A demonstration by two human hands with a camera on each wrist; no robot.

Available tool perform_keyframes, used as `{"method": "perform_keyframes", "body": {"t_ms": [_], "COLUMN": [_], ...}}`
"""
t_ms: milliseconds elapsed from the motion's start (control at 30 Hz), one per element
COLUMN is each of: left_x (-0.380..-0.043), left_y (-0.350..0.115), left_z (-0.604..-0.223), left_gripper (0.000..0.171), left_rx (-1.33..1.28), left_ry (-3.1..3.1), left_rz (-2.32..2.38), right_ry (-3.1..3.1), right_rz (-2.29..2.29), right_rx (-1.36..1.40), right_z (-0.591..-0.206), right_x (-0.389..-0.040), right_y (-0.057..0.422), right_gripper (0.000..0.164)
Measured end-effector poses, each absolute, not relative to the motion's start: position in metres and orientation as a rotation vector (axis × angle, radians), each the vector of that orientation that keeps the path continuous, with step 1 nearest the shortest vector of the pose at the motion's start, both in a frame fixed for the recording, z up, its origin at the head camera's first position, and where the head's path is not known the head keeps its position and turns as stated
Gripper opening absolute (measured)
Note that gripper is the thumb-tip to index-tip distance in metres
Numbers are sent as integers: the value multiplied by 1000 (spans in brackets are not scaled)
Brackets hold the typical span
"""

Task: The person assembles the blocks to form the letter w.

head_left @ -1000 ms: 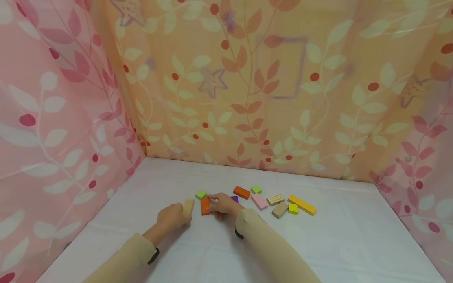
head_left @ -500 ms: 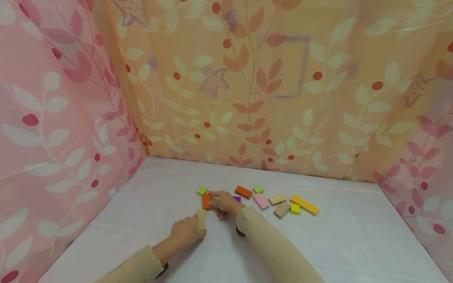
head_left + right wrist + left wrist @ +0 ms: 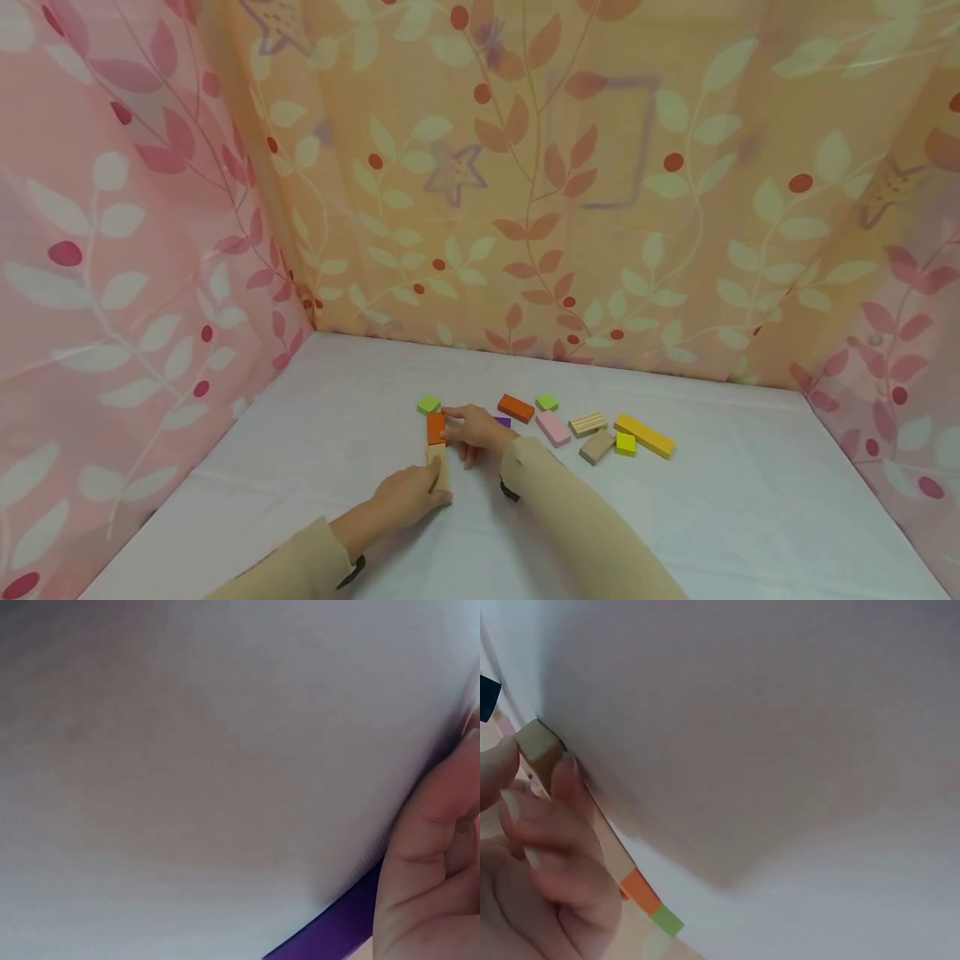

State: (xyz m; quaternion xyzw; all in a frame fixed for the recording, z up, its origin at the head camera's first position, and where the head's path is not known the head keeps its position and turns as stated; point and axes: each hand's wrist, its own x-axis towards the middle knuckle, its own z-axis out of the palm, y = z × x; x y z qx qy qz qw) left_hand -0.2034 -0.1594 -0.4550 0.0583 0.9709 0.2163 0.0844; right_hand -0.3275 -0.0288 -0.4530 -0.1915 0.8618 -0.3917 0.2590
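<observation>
Pale wooden block (image 3: 437, 455): gripped between thumb and fingers of the left hand (image 3: 408, 496), its far end against an orange block (image 3: 435, 427). A green block (image 3: 429, 404) sits at the orange block's far end — all three in one line. The right hand (image 3: 476, 427) touches the orange block's right side; whether it pinches the block cannot be told. A purple block (image 3: 503, 422) lies beside that hand, partly hidden behind it. Further right of it: red, pink, yellow and wooden blocks (image 3: 587, 424). Markings: purple star and square outlines on the patterned cloth (image 3: 450, 242) beyond both hands. Room: the white worktop (image 3: 600, 533) extends left of the left hand to the pink cloth (image 3: 150, 250) — its far edge lies well beyond the green block.
</observation>
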Motion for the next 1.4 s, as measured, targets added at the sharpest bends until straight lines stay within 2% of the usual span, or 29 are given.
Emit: {"method": "perform_keyframes", "body": {"t_ms": [1100,1400], "left_x": [-206,-227], "left_y": [-160,-180], "left_z": [-453,-457], "left_gripper": [72,77], "left_rx": [158,164], "left_ry": [2995,3019], "left_rz": [481,445], "right_ry": [2320,2383], "right_rz": [-1021,-1062], "right_rx": [-584,-545], "right_z": [-455,-455], "right_x": [-335,-345], "right_y": [-29,-17], "right_gripper": [56,50]}}
